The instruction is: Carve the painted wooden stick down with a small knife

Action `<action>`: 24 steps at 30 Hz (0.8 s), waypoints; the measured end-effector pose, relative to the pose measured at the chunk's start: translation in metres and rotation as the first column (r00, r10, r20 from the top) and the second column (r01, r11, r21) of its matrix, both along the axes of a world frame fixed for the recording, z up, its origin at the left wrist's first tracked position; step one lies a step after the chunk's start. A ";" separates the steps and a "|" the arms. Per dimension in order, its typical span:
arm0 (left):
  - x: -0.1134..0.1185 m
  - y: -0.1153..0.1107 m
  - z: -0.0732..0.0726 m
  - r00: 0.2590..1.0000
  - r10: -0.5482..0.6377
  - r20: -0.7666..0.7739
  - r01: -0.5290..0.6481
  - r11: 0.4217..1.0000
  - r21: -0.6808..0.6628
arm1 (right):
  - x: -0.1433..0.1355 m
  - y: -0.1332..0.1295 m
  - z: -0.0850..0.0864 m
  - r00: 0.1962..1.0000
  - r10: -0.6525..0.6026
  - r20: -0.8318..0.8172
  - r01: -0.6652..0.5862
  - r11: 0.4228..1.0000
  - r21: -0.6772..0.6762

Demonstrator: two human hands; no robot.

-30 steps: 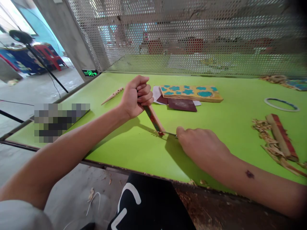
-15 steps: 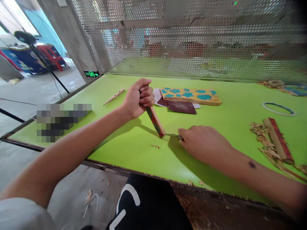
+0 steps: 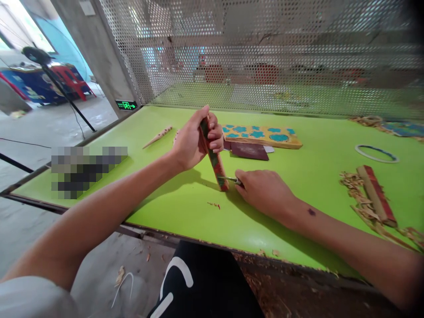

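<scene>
A blue-spotted board (image 3: 258,136) lies beyond the left hand (image 3: 195,140), which grips a tilted red-and-green stick (image 3: 215,164); the right hand (image 3: 263,187) clasps a knife (image 3: 232,179).

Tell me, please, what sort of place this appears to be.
Probably a woodworking or craft workshop: the right hand holds a knife at a wooden strip, curled wood shavings lie beside a red-sided block, and a painted board lies farther back.
</scene>
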State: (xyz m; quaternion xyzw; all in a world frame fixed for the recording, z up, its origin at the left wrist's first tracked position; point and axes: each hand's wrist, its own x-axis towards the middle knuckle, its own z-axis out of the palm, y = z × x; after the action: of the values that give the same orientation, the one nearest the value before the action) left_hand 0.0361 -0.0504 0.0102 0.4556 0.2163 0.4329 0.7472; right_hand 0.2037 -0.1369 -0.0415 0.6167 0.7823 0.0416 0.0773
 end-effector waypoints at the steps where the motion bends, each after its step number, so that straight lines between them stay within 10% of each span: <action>1: 0.000 0.000 -0.001 1.000 -0.005 -0.008 0.005 1.000 0.012 | -0.001 0.001 0.000 1.000 0.003 -0.002 -0.003 1.000 0.005; 24: -0.006 0.011 -0.023 0.949 -0.047 -0.312 0.181 0.891 0.417 | 0.007 0.003 -0.007 0.989 0.100 -0.108 -0.087 0.990 0.112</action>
State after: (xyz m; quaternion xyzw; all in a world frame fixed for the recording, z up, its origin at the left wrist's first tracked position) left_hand 0.0301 -0.0396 -0.0130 0.6838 0.1937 0.3528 0.6086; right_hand 0.2110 -0.1340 -0.0483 0.5839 0.8102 0.0518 -0.0026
